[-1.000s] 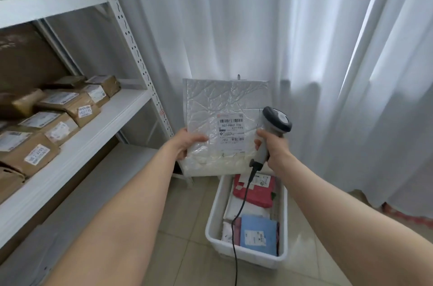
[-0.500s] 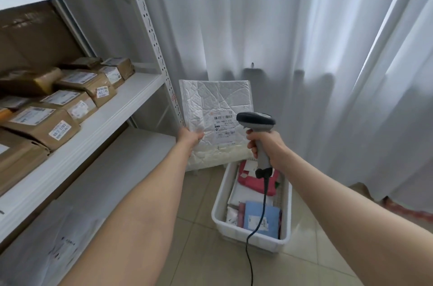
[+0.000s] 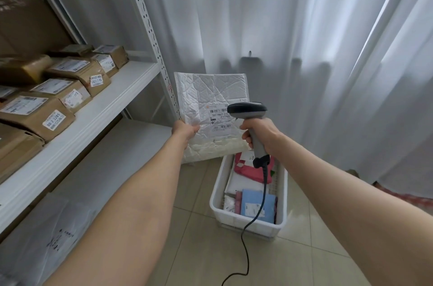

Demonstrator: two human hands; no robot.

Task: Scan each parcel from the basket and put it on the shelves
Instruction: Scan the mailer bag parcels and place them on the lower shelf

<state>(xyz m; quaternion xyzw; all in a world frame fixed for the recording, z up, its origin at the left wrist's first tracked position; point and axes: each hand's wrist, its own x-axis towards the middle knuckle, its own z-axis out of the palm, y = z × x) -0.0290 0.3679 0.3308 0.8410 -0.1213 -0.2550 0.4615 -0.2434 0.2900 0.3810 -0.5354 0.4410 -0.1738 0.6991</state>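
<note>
Scan step: my L hand [image 3: 185, 130] pinches white parcel [image 3: 210, 98], R hand [image 3: 260, 132] grips scanner [image 3: 247, 109] by its label [image 3: 219, 120]; next, likely onto shelf [image 3: 105, 98].

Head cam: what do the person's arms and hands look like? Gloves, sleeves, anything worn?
Both bare. The left hand and right hand have no gloves; no watch or band shows at either wrist. The left forearm and right forearm are uncovered down to the frame edge, so no sleeve is in view.
</note>
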